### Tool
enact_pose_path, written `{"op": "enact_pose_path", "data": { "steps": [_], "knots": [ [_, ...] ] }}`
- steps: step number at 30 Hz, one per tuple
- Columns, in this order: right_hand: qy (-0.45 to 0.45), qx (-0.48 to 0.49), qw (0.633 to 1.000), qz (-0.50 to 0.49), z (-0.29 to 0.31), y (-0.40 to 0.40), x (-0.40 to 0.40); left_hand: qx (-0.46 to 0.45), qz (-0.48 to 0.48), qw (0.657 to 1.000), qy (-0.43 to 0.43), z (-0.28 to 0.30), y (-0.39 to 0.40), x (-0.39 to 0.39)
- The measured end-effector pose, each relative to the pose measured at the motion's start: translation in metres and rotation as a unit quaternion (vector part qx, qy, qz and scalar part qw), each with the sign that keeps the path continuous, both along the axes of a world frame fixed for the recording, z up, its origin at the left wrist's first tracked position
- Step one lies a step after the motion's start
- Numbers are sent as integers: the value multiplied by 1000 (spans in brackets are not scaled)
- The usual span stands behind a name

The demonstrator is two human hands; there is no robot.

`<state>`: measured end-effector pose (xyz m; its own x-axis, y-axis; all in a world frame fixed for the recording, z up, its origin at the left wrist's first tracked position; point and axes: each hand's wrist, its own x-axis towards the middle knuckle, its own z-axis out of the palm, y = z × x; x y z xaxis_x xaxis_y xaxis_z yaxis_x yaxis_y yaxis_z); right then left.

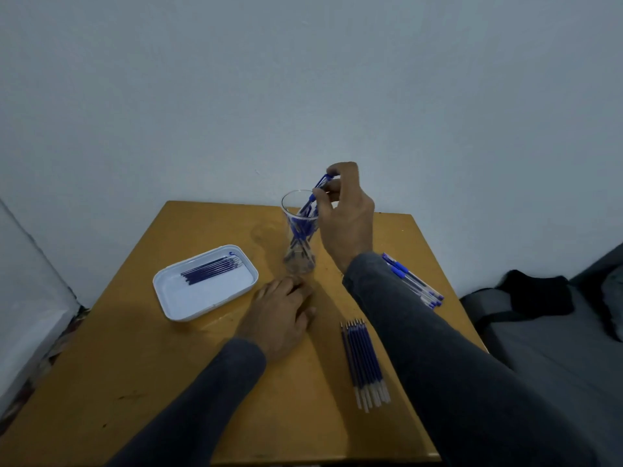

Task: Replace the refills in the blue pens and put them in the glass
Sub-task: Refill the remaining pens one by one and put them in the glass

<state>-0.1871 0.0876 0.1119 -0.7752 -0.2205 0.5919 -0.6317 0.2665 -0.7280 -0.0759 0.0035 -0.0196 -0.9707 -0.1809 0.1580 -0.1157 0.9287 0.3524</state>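
Clear flared glass (299, 230), right hand (344, 217) pinching slim blue pen (317, 188) above it, left hand (281, 315) flat on wooden table (135, 365).

The worktop (188, 365) was smooth yellow-brown wood with a dull sheen and scattered dark marks. The glass (299, 230) was clear and glossy. The tray (175, 308) was glossy white, apparently plastic. The sleeves (472, 382) were matt grey cloth. The wall (303, 79) was matt, painted.

Both arms wear long, dark grey sleeves of plain, smooth knit fabric, the left sleeve (202, 396) and the right sleeve (448, 362) each ending at the wrist. Both hands are bare, without rings or watch.
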Motion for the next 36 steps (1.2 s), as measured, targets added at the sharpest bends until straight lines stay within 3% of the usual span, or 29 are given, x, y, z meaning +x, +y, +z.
{"op": "enact_pose_path", "data": {
  "steps": [9,15,20,24,28,36],
  "knots": [
    [27,257,965,-37,0,-11,-22,-9,0,1000,-2,-2,0,0],
    [1,199,980,-17,-4,-5,-25,-11,-4,1000,8,-3,0,1],
    [-17,102,992,-74,-20,21,-13,-2,-7,1000,18,-5,-1,0],
    [-78,172,973,-133,-55,60,-7,4,-4,1000,18,-5,-2,1],
    [-175,290,928,-155,-88,101,-9,0,-2,1000,3,-4,-2,-1],
    [-125,373,906,-159,-107,132,-13,7,1,1000,-12,-3,-2,-2]
  ]
}}
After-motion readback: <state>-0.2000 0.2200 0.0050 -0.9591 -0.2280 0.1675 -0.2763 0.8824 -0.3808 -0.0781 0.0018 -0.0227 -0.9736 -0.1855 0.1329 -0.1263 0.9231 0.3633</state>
